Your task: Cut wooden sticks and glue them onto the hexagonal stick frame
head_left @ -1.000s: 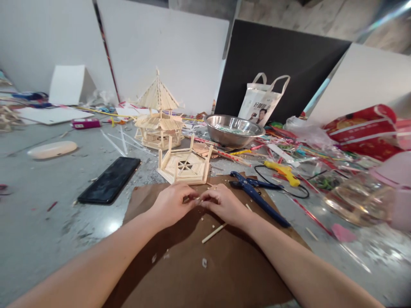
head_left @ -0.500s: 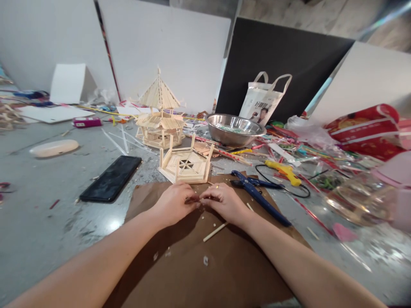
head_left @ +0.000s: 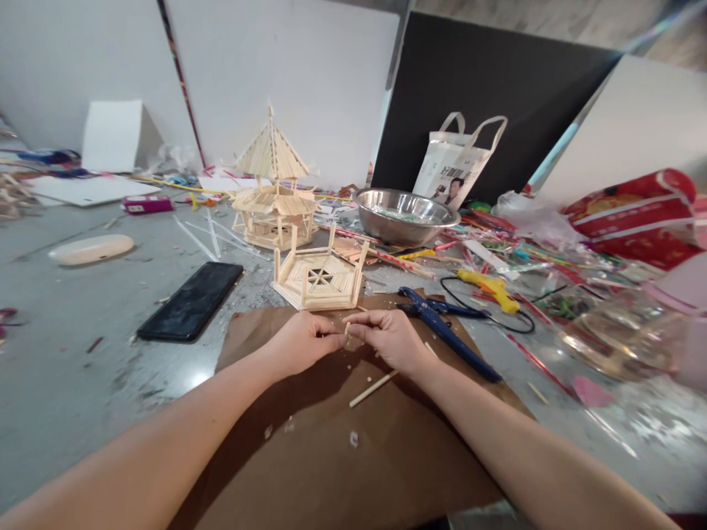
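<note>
My left hand (head_left: 301,343) and my right hand (head_left: 389,340) meet fingertip to fingertip over a brown paper sheet (head_left: 331,442). Both are closed in a pinch around a tiny pale wooden piece (head_left: 347,329) held between them. Just beyond the hands stands a hexagonal stick base (head_left: 319,278) with upright posts. Farther back stands a finished stick pagoda (head_left: 273,193). A loose wooden stick (head_left: 373,388) lies on the paper near my right wrist.
A black phone (head_left: 191,301) lies to the left. Blue pliers (head_left: 447,333) and a yellow glue gun (head_left: 489,288) lie to the right. Behind are a steel bowl (head_left: 406,215), a white tote bag (head_left: 457,163), a red package (head_left: 627,217), clear plastic (head_left: 618,338) and scattered sticks.
Both hands have lifted slightly off the paper and moved a little away from me, still pinching the small piece. The view has shifted a bit.
</note>
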Demonstrator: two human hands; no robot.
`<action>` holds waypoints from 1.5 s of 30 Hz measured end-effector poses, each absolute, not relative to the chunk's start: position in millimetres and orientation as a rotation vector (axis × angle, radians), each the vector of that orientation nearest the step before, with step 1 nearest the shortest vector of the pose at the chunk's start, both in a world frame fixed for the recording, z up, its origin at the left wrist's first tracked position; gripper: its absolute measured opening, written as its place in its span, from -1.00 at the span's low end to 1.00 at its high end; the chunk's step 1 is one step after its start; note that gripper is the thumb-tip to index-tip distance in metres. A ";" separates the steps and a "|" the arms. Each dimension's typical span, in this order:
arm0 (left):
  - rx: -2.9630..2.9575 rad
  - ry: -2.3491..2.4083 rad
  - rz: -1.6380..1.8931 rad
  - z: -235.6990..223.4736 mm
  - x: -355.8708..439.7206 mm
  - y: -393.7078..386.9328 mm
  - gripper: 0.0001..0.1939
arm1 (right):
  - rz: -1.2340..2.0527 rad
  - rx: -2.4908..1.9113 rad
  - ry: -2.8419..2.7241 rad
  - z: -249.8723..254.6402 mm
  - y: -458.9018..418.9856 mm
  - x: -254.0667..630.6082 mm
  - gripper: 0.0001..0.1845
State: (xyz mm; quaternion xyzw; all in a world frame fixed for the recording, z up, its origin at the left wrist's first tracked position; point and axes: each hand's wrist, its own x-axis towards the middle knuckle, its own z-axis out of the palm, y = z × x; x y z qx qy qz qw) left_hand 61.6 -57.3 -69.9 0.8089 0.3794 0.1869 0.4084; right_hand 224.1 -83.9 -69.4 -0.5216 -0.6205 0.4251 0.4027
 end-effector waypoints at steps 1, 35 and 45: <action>2.000 0.960 0.460 -69.9 61.6 -57.6 -0.65 | 1.091 -1.320 -1.528 -68.6 -84.0 223.3 -0.78; 1.645 0.849 0.386 -62.4 63.0 -64.6 -0.74 | 1.046 -1.234 -1.380 -64.8 -89.4 214.8 -0.84; 1.652 0.860 0.404 -62.2 62.3 -62.2 -0.76 | 1.200 -1.195 -1.402 -65.6 -87.4 220.6 -0.77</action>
